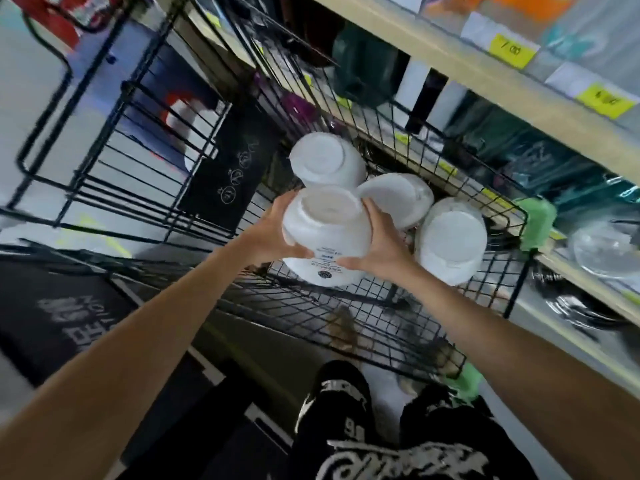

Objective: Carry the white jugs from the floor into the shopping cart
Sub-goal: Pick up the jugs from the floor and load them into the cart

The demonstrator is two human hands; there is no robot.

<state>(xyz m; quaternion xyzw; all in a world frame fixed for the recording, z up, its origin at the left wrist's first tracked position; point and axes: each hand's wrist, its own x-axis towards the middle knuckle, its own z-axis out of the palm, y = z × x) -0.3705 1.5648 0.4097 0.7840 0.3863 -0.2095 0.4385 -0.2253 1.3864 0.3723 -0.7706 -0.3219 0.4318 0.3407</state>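
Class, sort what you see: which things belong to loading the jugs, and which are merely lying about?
Job: held white jug, gripped by left hand and right hand; three loaded jugs; shopping cart.
Lying about: shelf; yellow price tags; green corner guard; glass bowl.

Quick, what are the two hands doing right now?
Left hand: grips the white jug on one side.
Right hand: grips the same jug on the other side.
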